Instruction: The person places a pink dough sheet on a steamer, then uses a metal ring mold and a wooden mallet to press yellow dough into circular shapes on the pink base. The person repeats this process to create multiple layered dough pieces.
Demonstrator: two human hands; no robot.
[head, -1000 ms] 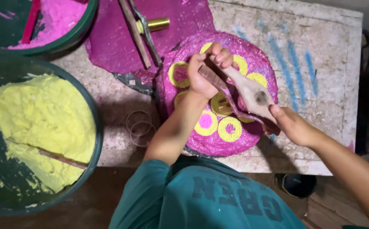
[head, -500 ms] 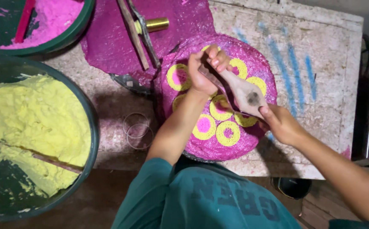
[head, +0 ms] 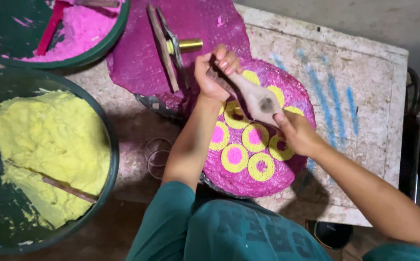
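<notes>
A round magenta disc [head: 292,99] patterned with yellow rings [head: 260,166] lies on the worn white table [head: 364,96]. Both hands hold a long wooden tool [head: 257,99] over the disc. My left hand [head: 212,72] is closed around its far end. My right hand [head: 297,131] grips its near end, just above a yellow ring. The tool has a dark spot in its middle. My left forearm crosses the disc's left edge and hides part of it.
A big green tub of yellow paste [head: 41,145] with a stick in it stands at the left. A second tub of pink paste [head: 79,31] is at the top left. A flat magenta sheet [head: 137,58] carries a metal tool with a brass handle [head: 188,46]. Clear rings [head: 158,157] lie beside the disc.
Both hands have shifted the wooden tool a little up and left across the disc. The grip on it is unchanged.
</notes>
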